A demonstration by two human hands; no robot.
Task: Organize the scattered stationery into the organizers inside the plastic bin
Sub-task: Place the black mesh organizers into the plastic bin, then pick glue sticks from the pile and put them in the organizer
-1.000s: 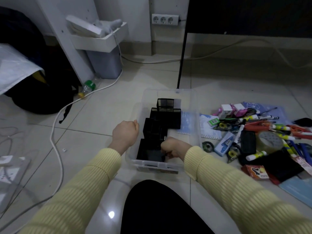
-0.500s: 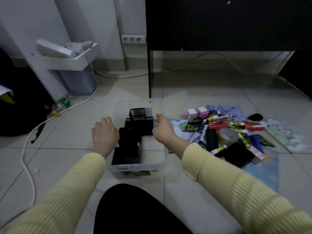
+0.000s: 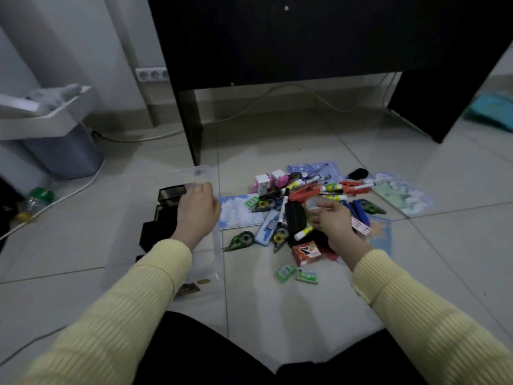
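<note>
A clear plastic bin (image 3: 217,247) sits on the floor at left, with black organizers (image 3: 155,232) inside it. My left hand (image 3: 195,211) hovers over the bin's far part with loosely curled fingers and holds nothing that I can see. To the right lies the stationery pile: a clear tape roll (image 3: 316,202), a black case (image 3: 295,216), a glue stick (image 3: 304,233), correction tapes (image 3: 240,240), a red box (image 3: 306,252) and markers (image 3: 333,187). My right hand (image 3: 334,222) is over the pile, its bent fingers at the tape roll. Blur hides whether they hold it.
A blue notebook (image 3: 241,215) lies between bin and pile, and two green erasers (image 3: 286,272) nearer me. A black desk leg (image 3: 191,134) stands just behind the bin. At left are a grey waste bin (image 3: 66,154), a white cable (image 3: 69,193) and a bottle (image 3: 39,198).
The view has swung right toward the pile. My right hand left the bin and reached onto the stationery. My left hand moved from the bin's left side to above its far part.
</note>
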